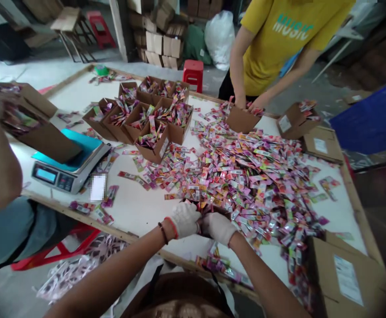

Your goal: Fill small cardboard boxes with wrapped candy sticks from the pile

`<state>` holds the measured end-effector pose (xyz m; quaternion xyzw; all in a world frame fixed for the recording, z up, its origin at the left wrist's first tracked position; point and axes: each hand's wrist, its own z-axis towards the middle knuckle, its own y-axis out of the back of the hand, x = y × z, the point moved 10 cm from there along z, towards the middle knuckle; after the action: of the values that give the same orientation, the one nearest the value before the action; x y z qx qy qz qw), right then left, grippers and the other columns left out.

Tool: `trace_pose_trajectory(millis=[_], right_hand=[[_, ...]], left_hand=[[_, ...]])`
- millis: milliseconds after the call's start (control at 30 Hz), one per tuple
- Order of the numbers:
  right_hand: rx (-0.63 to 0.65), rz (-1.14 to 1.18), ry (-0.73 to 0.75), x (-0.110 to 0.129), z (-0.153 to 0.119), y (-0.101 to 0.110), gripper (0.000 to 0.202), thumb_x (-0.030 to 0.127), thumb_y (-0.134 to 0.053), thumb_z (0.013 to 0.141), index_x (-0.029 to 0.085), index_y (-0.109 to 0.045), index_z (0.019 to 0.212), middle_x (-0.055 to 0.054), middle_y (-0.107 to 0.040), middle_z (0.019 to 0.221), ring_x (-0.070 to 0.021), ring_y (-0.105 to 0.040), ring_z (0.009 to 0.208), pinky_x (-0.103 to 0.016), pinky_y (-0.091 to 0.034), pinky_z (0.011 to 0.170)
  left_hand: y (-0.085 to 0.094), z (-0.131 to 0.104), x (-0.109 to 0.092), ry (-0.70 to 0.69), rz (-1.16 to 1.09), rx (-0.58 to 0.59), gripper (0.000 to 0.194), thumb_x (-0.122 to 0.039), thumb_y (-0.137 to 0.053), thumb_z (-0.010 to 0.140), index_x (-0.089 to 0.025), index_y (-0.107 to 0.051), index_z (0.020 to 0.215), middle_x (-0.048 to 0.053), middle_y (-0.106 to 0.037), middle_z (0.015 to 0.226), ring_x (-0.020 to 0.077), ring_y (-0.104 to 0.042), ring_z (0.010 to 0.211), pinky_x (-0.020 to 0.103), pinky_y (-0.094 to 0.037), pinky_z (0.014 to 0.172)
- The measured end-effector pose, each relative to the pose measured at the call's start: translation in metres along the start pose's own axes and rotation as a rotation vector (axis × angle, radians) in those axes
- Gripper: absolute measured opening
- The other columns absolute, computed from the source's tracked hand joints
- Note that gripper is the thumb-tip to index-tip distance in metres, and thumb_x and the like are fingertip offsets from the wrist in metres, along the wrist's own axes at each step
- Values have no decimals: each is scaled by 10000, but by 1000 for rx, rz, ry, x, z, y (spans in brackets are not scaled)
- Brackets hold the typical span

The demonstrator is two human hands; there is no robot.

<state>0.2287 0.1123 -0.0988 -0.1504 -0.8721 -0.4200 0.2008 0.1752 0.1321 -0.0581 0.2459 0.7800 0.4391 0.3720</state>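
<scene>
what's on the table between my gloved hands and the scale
Mostly bare white tabletop between the gloved hands and the scale, with a few stray sachets, in the head view.

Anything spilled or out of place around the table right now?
Yes. Packets sprawl loose over the table, and some hang over its near edge below the gloved left hand and right hand. More packets lie on the floor.

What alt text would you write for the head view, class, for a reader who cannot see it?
Two gloved hands, left hand and right hand, meet over a small box at the edge of a heap of pink sachets on a white table. Filled cartons and a scale stand left; a person in yellow works opposite.
</scene>
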Motion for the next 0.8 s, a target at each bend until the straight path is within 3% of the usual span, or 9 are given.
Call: trace_pose_trajectory(millis=[133, 233, 367, 433, 500, 567, 667, 733, 800], right_hand=[[53, -171, -113, -19, -13, -4, 313, 129, -430, 833, 138, -720, 951, -153, -701, 978, -231, -639, 944, -300, -457, 825], [86, -183, -128, -21, -17, -6, 377, 77, -380, 837, 117, -673, 1073, -179, -677, 1063, -233, -626, 1007, -318, -454, 873], [-159, 189, 26, -36, -39, 38, 310, 147, -460, 808, 195, -666, 1035, -84, -666, 1068, -182, -602, 1018, -289, -444, 921], [-345, 473, -107, -85, -55, 59, 277, 275, -438, 844, 205, -631, 1028, -51, -666, 991, -171, -625, 898, -296, -491, 833], [-421, 546, -398, -143, -66, 52, 301, 348, -439, 839, 182, -588, 1041, -56, -654, 919, -179, -626, 778, -311, -506, 732], [-430, 460, -626, -179, -67, 32, 428, 395, -557, 763, 138, -546, 1106, -114, -631, 965, -226, -620, 805, -350, -495, 724], [-434, 346, -721, -189, -46, 6, 610, 435, -680, 655, 114, -533, 1151, -201, -584, 1084, -301, -581, 975, -395, -468, 790], [-440, 330, -689, -180, -29, -4, 497, 414, -661, 675, 144, -576, 1084, -183, -594, 1072, -285, -571, 996, -374, -455, 800], [-436, 338, -621, -172, -19, -6, 307, 345, -636, 694, 164, -617, 941, -136, -630, 937, -249, -592, 899, -340, -450, 756]], left_hand=[[-38, 24, -1, 82, 32, 243, 325, -215, -490, 797, -16, -693, 955, 249, -642, 921, 352, -624, 867, 461, -485, 692], [-43, 24, -4, 118, 27, 280, 314, -188, -510, 789, -10, -682, 982, 244, -646, 918, 343, -637, 861, 421, -492, 677], [-2, -13, -1, 22, -135, 102, 276, -341, -541, 838, -189, -648, 1042, 99, -622, 1045, 230, -618, 889, 317, -478, 716], [29, -33, 9, 8, -260, -97, 208, -333, -472, 897, -209, -624, 964, 45, -607, 987, 167, -593, 855, 270, -457, 733], [43, -42, 18, 27, -314, -235, 218, -275, -401, 932, -192, -601, 907, 39, -594, 943, 145, -571, 844, 255, -445, 759], [31, -30, 8, -26, -291, -245, 206, -254, -405, 928, -186, -598, 951, 56, -594, 989, 160, -562, 911, 272, -446, 819], [-17, 4, -25, -170, -192, -67, 233, -287, -504, 877, -183, -609, 1057, 85, -602, 1103, 217, -546, 1040, 339, -447, 914], [-41, 18, -36, -197, -158, 37, 283, -318, -563, 838, -181, -620, 1079, 94, -611, 1130, 247, -552, 1056, 363, -462, 913], [-37, 18, -35, -200, -195, 19, 246, -325, -548, 850, -189, -636, 1035, 82, -625, 1093, 234, -575, 1012, 340, -480, 870]])
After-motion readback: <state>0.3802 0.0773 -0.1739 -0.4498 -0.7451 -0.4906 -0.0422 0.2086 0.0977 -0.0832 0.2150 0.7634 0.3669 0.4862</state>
